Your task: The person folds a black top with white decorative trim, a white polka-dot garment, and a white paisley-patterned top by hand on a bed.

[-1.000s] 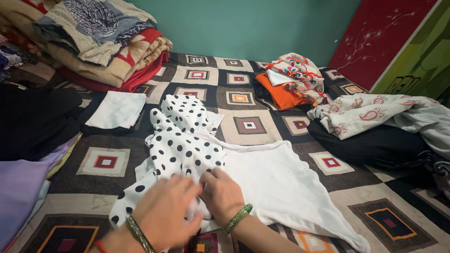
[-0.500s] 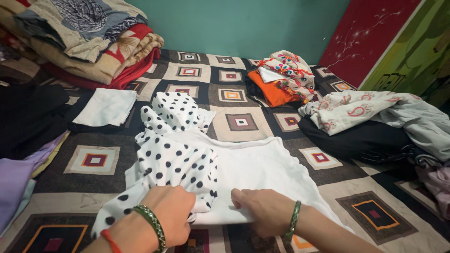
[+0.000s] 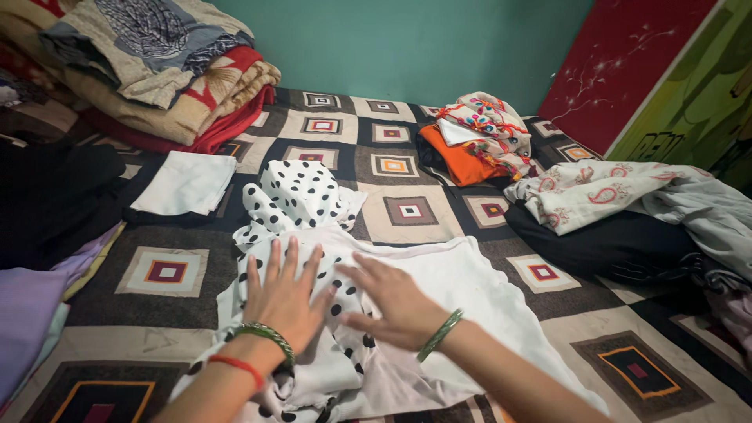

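Both hands lie flat, fingers spread, pinching nothing: left hand (image 3: 283, 295) and right hand (image 3: 392, 307) press the white polka-dot garment (image 3: 313, 235) on the patterned bed (image 3: 168, 270). Folded white cloth (image 3: 186, 182) sits at 10 o'clock, orange clothes pile (image 3: 462, 153) at 1 o'clock.

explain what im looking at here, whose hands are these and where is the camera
The camera sits on a person's head and looks down, so the two bare hands are that person's own. Both lie flat and open on a white garment with black dots spread over a patterned bedspread. The left hand wears green and red bangles, the right hand a green one. Neither grips anything. Around them lie a folded white cloth, a pile of blankets, an orange and embroidered bundle, and more loose clothes on the right.
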